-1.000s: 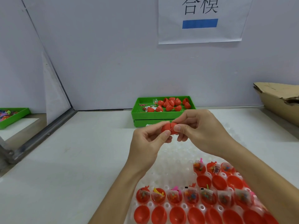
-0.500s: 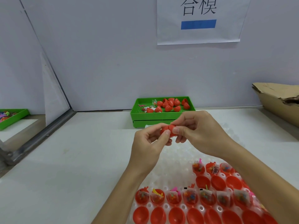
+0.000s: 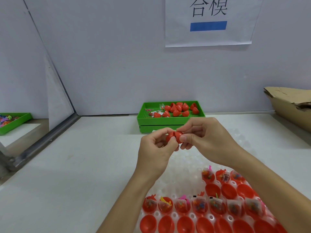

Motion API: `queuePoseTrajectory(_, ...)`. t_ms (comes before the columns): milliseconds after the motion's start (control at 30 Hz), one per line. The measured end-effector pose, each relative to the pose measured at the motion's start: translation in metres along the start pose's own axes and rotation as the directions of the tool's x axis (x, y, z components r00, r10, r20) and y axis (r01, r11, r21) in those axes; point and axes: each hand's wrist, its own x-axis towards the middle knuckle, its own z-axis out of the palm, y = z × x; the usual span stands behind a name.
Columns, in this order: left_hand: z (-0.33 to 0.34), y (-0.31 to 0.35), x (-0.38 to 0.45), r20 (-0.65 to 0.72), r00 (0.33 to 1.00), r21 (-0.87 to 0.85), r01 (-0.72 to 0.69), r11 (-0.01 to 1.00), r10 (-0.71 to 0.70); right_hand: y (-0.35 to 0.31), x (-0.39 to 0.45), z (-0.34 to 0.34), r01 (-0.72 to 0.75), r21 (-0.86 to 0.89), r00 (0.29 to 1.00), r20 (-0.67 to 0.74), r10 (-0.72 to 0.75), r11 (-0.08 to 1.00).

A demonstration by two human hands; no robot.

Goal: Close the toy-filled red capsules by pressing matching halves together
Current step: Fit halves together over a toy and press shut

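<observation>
Red plastic, the small round capsule (image 3: 174, 136) sits pinched between our left hand (image 3: 155, 151) and right hand (image 3: 204, 137), just before the green plastic tray (image 3: 170, 121); light, stiff, probably slippery, best gripped at each dome.

**Count on the bench**

Two hands, left (image 3: 155, 151) and right (image 3: 204, 140), share one capsule (image 3: 174, 136). One white tray (image 3: 185, 163) shows ten filled halves (image 3: 199, 205), seven in one row and three behind, and three empty halves (image 3: 228, 190) between those rows; the front row is cut off, at least eight. Two green trays: back (image 3: 170, 121), roughly a dozen red capsules, and left (image 3: 16, 122). One cardboard box (image 3: 289, 105). One sign (image 3: 208, 21).
</observation>
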Motion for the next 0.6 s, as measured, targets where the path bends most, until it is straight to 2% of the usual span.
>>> queuePoseTrajectory(233,-0.0039,-0.0033,0.0007,0.020,0.998,-0.064,0.060,0.996,-0.059,-0.0002,-0.0011,0.0017,0.018,-0.019,1.000,0.016,-0.018,1.000)
queuePoseTrajectory(433,-0.0048,-0.0016,0.0015,0.028,0.991,-0.251,0.133,0.959,-0.131,-0.0017,-0.0002,-0.0035,0.011,-0.036,0.999,-0.036,-0.012,0.999)
queuePoseTrajectory(600,-0.0060,0.0002,0.0010,-0.009,0.996,-0.153,0.087,0.984,-0.089,-0.0023,-0.0005,-0.0019,0.000,-0.075,0.999,-0.049,-0.004,0.997)
